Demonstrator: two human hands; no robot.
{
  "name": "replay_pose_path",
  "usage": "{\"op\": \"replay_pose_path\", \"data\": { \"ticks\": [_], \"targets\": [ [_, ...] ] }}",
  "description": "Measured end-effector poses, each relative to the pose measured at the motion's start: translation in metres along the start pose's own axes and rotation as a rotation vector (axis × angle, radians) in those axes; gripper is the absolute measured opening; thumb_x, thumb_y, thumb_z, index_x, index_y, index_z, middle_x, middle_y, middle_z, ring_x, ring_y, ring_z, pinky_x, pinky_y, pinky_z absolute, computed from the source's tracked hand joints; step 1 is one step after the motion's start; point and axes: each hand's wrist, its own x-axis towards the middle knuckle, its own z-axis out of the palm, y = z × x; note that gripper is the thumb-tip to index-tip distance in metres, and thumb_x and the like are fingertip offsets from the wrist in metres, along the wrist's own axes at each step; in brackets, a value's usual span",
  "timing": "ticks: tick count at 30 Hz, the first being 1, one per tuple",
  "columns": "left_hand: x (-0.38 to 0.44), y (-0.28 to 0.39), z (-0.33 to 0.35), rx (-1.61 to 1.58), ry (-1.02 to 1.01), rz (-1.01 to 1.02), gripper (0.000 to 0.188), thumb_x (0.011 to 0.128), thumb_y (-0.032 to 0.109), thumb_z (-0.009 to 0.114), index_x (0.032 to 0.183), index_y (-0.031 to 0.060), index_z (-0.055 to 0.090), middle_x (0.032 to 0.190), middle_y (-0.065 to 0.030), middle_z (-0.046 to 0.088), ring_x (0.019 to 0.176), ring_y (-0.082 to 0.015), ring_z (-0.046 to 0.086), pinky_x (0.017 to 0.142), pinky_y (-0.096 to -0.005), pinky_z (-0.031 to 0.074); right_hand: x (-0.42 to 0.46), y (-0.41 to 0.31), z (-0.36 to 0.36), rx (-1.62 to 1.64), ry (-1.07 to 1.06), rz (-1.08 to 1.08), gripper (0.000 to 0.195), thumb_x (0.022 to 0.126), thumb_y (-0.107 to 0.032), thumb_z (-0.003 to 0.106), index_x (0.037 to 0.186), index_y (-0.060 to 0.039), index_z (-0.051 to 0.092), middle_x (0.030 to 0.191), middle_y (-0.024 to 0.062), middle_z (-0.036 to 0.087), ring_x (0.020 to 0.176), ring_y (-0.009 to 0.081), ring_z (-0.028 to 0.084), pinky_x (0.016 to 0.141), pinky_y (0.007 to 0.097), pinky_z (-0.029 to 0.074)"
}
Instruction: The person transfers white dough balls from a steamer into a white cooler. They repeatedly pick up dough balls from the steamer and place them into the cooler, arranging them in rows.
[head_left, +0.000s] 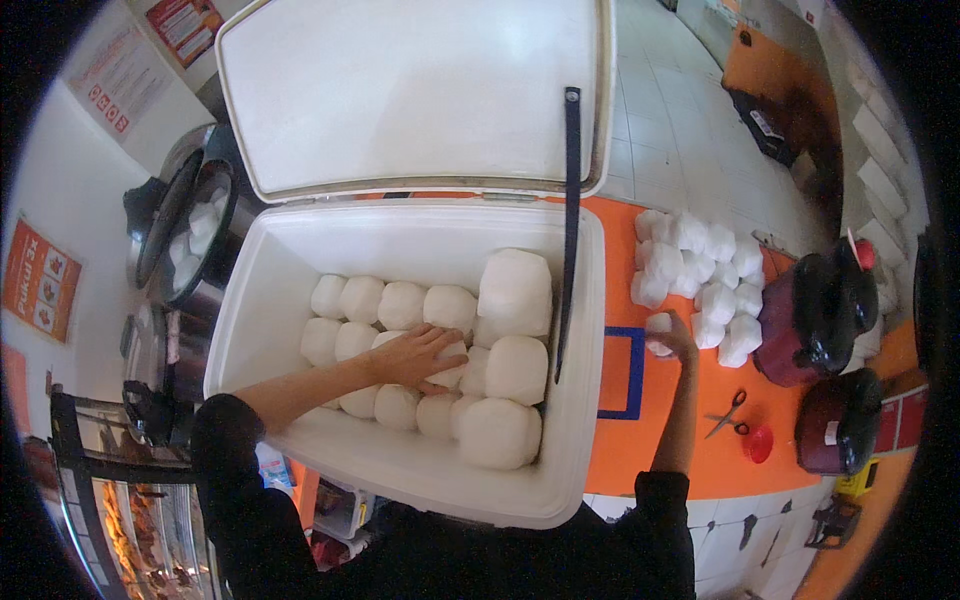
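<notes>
A white cooler box (255, 255) stands before me with its lid (420, 90) raised. Rows of white wrapped bundles fill much of it, and larger bundles (514, 292) are stacked on its right side. Inside, my left hand (420, 358) lies over one bundle (453, 367), fingers spread and thumb apart; whether it grips that bundle is unclear. Outside, to the right, my right hand (681, 341) has its fingers around a small white bundle (659, 334) on the orange table (660, 442). A heap of similar bundles (701, 255) lies just beyond that hand.
A black strap (571, 225) links lid and box. Scissors (727, 414), a red dish (758, 444) and dark red rice cookers (799, 322) are on the table's right side. Left of the cooler, an open pot (225, 225) holds white bundles. A lit glass food cabinet (146, 525) stands lower left.
</notes>
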Motion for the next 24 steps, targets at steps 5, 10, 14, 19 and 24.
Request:
{"op": "replay_pose_path", "data": {
  "ticks": [5, 10, 14, 19, 24],
  "targets": [
    [-0.013, -0.003, -0.025, 0.021, 0.086, 0.092, 0.052, 0.076, 0.044, 0.062, 0.115, 0.0109, 0.051, 0.123, -0.0182, 0.042, 0.112, -0.0326, 0.043, 0.094, -0.0439, 0.036, -0.068, -0.125, -0.091, 0.437, 0.055, 0.049, 0.081, 0.072, -0.014, 0.071, 0.137, -0.0079, 0.023, 0.114, 0.0122, 0.050, 0.092, 0.0207, 0.059, 0.066, 0.0314, 0.056],
    [-0.041, -0.055, -0.085, 0.000, 0.201, -0.039, 0.027, 0.081, 0.027, 0.058, 0.098, 0.0068, 0.055, 0.110, -0.0132, 0.051, 0.104, -0.0292, 0.049, 0.087, -0.0439, 0.039, -0.158, -0.311, -0.142, 0.472, -0.017, -0.548, 0.092, 0.048, -0.017, 0.079, 0.128, -0.0093, 0.033, 0.121, 0.0099, 0.041, 0.114, 0.0266, 0.041, 0.097, 0.0379, 0.033],
    [-0.129, -0.082, -0.132, -0.075, 0.093, -0.545, 0.017, 0.083, 0.020, 0.055, 0.092, 0.0055, 0.056, 0.089, -0.0109, 0.059, 0.084, -0.0281, 0.058, 0.072, -0.0427, 0.045, -0.143, -0.460, -0.088, -0.058, -0.403, -1.113, 0.080, 0.046, -0.018, 0.081, 0.116, -0.0099, 0.043, 0.119, 0.0117, 0.043, 0.111, 0.0271, 0.043, 0.096, 0.0369, 0.034],
    [-0.158, -0.129, -0.103, -0.265, 0.105, -0.531, 0.018, 0.085, 0.022, 0.052, 0.090, 0.0056, 0.057, 0.085, -0.0141, 0.061, 0.081, -0.0335, 0.059, 0.071, -0.0437, 0.046, -0.133, -0.553, 0.083, -0.134, -0.851, -1.276, 0.071, 0.057, -0.019, 0.078, 0.117, -0.0076, 0.043, 0.115, 0.0131, 0.046, 0.110, 0.0291, 0.044, 0.097, 0.0393, 0.035],
    [-0.152, -0.116, -0.102, -0.285, -0.165, -0.684, 0.031, 0.085, 0.035, 0.053, 0.096, 0.0073, 0.059, 0.091, -0.0149, 0.064, 0.089, -0.0333, 0.060, 0.077, -0.0464, 0.045, -0.122, -0.546, 0.279, -0.153, -0.977, -1.545, 0.073, 0.057, -0.027, 0.078, 0.120, -0.0109, 0.044, 0.116, 0.0166, 0.048, 0.108, 0.0360, 0.045, 0.096, 0.0432, 0.036]
  ]
}}
